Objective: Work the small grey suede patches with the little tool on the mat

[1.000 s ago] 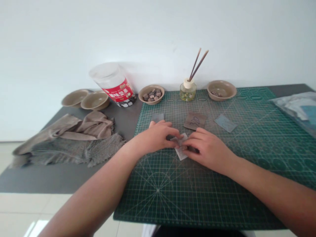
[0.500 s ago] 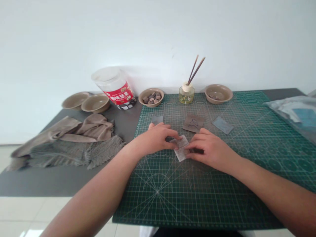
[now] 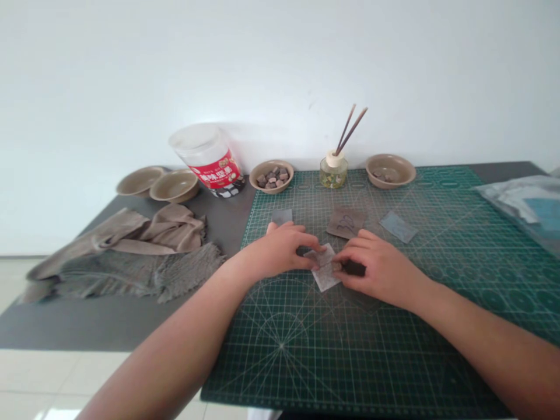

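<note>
Clock read from the pale sheet, 12 toward the wall.

Item: 1 pale sheet [image 3: 324, 280], small, lying aslant on the green cutting mat [image 3: 324, 373], between the hands.
Item: 1 left hand [image 3: 285, 247], at 10 o'clock, loosely curled; thumb and forefinger spread apart, their tips on the sheet, seemingly bracing it.
Item: 1 right hand [image 3: 380, 265], at 3 o'clock; thumb and fingers closed in a pinch on 1 small brown stone [image 3: 336, 266], which sits at the sheet's right side. Whether it touches the sheet, I cannot tell.
Also: 1 brown sheet [image 3: 343, 221], marked, at 1 o'clock, near; 1 blue-grey sheet [image 3: 398, 226], at 2, apart; 1 bowl of stones [image 3: 259, 185], at 11; 1 bowl holding fewer pieces [image 3: 401, 175], at 1.

Step in hand, by my judgement: working the stone against the sheet.
Next move, likewise judged: calls for a firm pinch, a level stone face, and left fingertips clear of its path.
</note>
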Action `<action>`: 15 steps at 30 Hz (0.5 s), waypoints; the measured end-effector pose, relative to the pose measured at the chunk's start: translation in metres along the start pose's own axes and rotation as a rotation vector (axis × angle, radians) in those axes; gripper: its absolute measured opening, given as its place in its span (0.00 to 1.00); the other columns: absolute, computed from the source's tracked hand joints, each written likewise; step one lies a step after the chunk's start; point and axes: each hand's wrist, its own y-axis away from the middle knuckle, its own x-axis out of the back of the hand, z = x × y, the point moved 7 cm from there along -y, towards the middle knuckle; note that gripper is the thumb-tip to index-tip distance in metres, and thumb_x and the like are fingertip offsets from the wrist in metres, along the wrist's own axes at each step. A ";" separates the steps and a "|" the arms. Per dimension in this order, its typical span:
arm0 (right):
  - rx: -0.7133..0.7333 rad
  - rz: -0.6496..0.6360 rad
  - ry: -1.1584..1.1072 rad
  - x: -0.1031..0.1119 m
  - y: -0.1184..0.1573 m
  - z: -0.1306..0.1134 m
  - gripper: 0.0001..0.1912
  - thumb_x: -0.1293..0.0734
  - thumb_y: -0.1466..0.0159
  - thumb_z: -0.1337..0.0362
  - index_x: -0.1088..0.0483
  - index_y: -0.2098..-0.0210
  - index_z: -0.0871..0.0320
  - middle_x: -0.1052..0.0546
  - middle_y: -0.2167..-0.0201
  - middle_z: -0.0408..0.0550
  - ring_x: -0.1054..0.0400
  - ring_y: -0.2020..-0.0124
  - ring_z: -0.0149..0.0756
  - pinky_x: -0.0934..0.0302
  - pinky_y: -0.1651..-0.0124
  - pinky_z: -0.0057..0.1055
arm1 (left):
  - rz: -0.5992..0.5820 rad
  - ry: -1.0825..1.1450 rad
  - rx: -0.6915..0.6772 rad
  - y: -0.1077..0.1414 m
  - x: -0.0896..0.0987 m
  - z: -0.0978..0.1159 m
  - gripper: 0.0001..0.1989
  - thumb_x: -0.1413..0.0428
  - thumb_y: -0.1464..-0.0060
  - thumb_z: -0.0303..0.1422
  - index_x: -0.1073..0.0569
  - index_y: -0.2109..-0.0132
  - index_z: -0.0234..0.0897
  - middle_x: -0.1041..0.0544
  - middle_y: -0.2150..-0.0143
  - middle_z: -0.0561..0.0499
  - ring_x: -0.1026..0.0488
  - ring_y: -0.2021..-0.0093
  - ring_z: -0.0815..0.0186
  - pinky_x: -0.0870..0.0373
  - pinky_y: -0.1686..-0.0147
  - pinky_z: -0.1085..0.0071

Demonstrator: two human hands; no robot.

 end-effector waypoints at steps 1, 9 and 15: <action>0.007 -0.003 0.005 0.000 0.001 -0.002 0.06 0.28 0.36 0.64 0.21 0.59 0.57 0.20 0.65 0.46 0.33 0.60 0.40 0.39 0.53 0.39 | 0.000 0.000 -0.001 0.000 0.000 0.000 0.16 0.40 0.43 0.48 0.22 0.49 0.56 0.26 0.59 0.53 0.33 0.50 0.55 0.50 0.54 0.61; 0.011 0.035 0.056 -0.003 -0.007 -0.005 0.06 0.29 0.35 0.62 0.21 0.61 0.58 0.20 0.65 0.48 0.32 0.61 0.42 0.38 0.53 0.41 | -0.003 -0.012 -0.002 0.001 0.002 0.002 0.16 0.40 0.42 0.48 0.22 0.48 0.54 0.26 0.59 0.52 0.34 0.49 0.54 0.49 0.53 0.61; 0.050 0.007 0.025 -0.007 -0.005 -0.012 0.06 0.30 0.34 0.63 0.21 0.61 0.57 0.20 0.65 0.47 0.32 0.61 0.40 0.38 0.52 0.40 | 0.006 -0.047 -0.023 0.003 0.002 0.004 0.15 0.42 0.40 0.48 0.23 0.48 0.57 0.26 0.59 0.52 0.34 0.52 0.55 0.50 0.56 0.61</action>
